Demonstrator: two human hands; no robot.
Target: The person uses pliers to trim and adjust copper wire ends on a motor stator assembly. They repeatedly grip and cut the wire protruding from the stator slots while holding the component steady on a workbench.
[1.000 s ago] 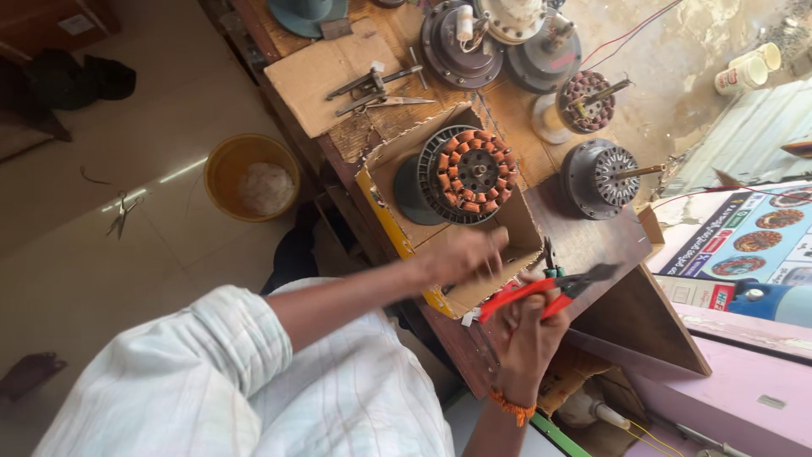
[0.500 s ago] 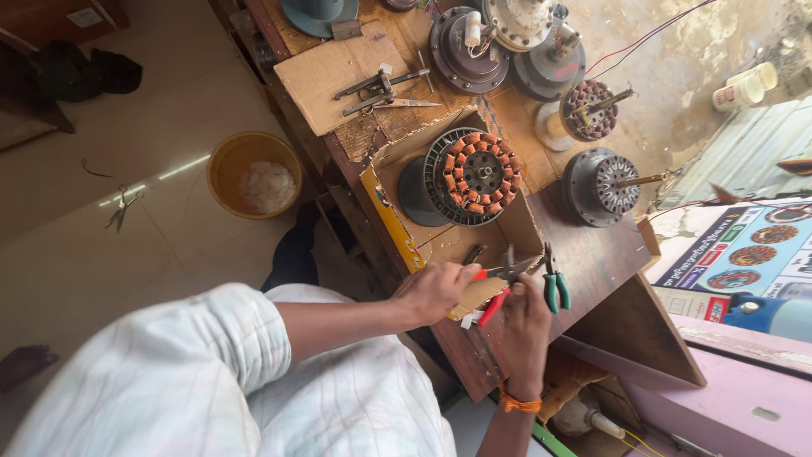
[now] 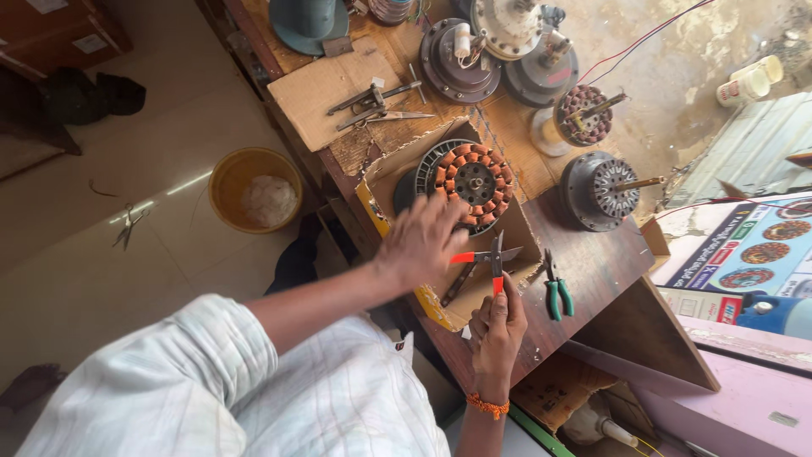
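Observation:
A fan stator with copper windings (image 3: 469,179) lies in an open cardboard box (image 3: 391,162) on a wooden bench. My left hand (image 3: 427,239) hovers just in front of the stator with fingers spread, blurred, holding nothing. My right hand (image 3: 499,328) sits at the box's front edge and pinches one handle of red-handled cutters (image 3: 489,258), whose jaws point up toward the stator. The cutters' other red handle sticks out toward my left hand. Green-handled pliers (image 3: 554,294) lie on the bench just right of my right hand.
A gear puller (image 3: 372,97) rests on a cardboard sheet behind the box. Several motor housings and rotors (image 3: 602,190) crowd the back of the bench. A yellow bucket (image 3: 254,193) and scissors (image 3: 127,225) are on the floor to the left. A printed poster (image 3: 753,245) lies at right.
My left hand has left the cutters and moved up toward the stator, fingers spreading. My right hand keeps the cutters, which now stand more upright.

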